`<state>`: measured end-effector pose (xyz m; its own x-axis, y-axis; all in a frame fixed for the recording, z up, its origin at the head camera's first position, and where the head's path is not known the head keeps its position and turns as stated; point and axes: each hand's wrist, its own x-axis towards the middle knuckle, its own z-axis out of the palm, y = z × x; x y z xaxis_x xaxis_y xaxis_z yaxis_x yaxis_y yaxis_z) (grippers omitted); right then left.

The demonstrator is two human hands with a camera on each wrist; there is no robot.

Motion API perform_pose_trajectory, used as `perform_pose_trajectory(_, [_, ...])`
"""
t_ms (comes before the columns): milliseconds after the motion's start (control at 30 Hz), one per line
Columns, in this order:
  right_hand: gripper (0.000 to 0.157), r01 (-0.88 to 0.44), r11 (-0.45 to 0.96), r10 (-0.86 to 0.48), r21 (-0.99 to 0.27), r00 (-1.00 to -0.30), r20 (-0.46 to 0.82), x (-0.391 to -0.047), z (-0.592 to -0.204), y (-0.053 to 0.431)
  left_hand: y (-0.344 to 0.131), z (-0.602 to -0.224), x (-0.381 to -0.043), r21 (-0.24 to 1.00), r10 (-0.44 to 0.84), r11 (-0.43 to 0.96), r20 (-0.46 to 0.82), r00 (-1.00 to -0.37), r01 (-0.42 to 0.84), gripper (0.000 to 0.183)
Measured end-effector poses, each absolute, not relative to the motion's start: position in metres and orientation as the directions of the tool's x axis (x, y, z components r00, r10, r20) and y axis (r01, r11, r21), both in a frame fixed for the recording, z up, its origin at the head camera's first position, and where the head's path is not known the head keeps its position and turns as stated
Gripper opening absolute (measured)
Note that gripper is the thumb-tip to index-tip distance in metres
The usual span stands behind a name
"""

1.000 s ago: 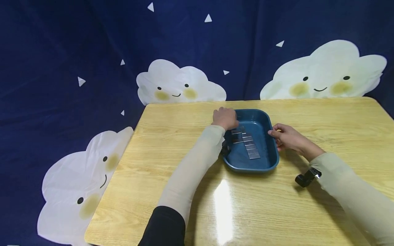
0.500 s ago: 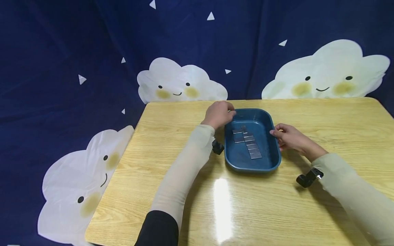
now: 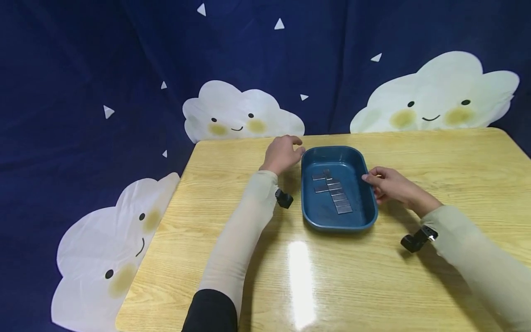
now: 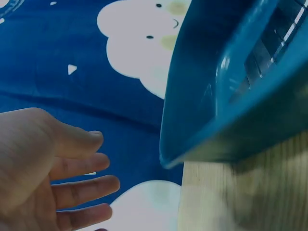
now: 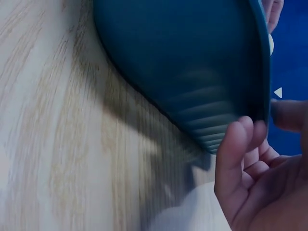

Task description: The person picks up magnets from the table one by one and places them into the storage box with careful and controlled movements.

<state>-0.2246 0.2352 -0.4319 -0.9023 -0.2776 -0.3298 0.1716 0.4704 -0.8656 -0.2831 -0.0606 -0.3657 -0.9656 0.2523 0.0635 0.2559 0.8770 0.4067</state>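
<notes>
A deep blue rectangular plastic tray (image 3: 319, 216) with rounded corners sits on the table. Inside it, several flat, shiny dark rectangular pieces (image 3: 341, 197) lie in a crooked row with two side pieces. My right hand (image 3: 392, 186) pinches the tray's right rim, thumb over the edge and fingers against the outer wall, as the right wrist view also shows. Off the tray's far left corner is my left hand (image 3: 283, 154), its fingers loosely extended and holding nothing. In the left wrist view a gap separates that hand (image 4: 62, 168) from the tray wall (image 4: 192, 115).
The light wooden table (image 3: 199, 207) extends around the tray on every side. Behind and to the left hangs a dark blue cloth (image 3: 124, 55) printed with white clouds and triangles. Each wrist carries a small black camera (image 3: 284, 198).
My left hand has drawn back left from over the tray's far left corner to beside it, uncovering the pieces' left side. My right hand has kept its hold on the rim.
</notes>
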Motion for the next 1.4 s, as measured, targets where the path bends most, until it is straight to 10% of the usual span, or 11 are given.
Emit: perform_pose_trajectory(1400, [0.016,0.173,0.299,-0.262,-0.939,-0.931,-0.255,-0.172,-0.438,0.229,-0.132,-0.406,-0.226,0.469,0.402,0.833,-0.145,-0.904,0.295,0.054])
